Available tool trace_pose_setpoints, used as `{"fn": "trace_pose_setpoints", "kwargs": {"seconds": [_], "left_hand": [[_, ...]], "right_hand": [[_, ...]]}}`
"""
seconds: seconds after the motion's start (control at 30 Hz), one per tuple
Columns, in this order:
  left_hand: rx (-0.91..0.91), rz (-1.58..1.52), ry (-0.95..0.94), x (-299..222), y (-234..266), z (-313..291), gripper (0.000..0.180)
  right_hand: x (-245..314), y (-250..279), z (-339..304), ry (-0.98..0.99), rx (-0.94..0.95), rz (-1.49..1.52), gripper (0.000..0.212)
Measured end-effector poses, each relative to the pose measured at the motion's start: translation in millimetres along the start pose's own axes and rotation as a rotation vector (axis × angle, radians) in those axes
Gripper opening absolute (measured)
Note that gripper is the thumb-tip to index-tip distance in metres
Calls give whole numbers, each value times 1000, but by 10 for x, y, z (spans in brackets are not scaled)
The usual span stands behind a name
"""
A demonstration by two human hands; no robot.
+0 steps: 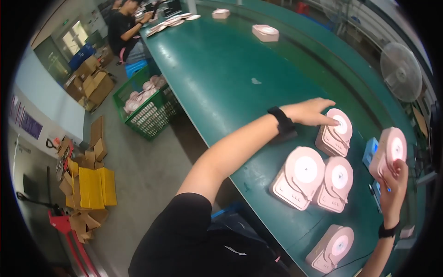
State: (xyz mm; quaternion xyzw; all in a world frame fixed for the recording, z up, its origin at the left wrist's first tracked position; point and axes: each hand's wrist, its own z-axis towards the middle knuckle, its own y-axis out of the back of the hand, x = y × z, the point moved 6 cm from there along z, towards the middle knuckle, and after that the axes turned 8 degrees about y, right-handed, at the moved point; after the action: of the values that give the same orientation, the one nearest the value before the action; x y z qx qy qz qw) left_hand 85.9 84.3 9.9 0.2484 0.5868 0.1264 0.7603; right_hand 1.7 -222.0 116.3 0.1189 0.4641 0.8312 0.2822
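My left hand reaches across the green table, its fingers stretched out. Its thumb touches the white disc of a pink record-player-shaped device. At the right, my right hand is closed round the lower part of another such device, thumb on its front. That one is held up beside a blue object on the table. Two more pink devices, a nearer one and its neighbour, stand side by side between my arms. Another device sits at the near edge, with a dark cable by it.
Farther along the green table are two pink devices and a pile of pale parts. A co-worker sits there. A green crate of pink parts stands on the floor. A fan is at the right.
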Motion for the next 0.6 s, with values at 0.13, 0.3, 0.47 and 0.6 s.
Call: {"fn": "trace_pose_setpoints", "kwargs": {"seconds": [0.13, 0.3, 0.47, 0.6], "left_hand": [[160, 201, -129, -443, -44, -204, 98], [330, 678, -82, -1020, -614, -1092, 113], [445, 883, -19, -1074, -794, -1224, 121], [428, 774, 4, -1100, -843, -1137, 120]], "right_hand": [[-128, 606, -649, -122, 95, -262, 30], [-197, 1292, -1415, -321, 136, -433, 30], [-333, 1505, -1937, -406, 161, -513, 29], [-475, 1418, -2257, -416, 94, -536, 27]]}}
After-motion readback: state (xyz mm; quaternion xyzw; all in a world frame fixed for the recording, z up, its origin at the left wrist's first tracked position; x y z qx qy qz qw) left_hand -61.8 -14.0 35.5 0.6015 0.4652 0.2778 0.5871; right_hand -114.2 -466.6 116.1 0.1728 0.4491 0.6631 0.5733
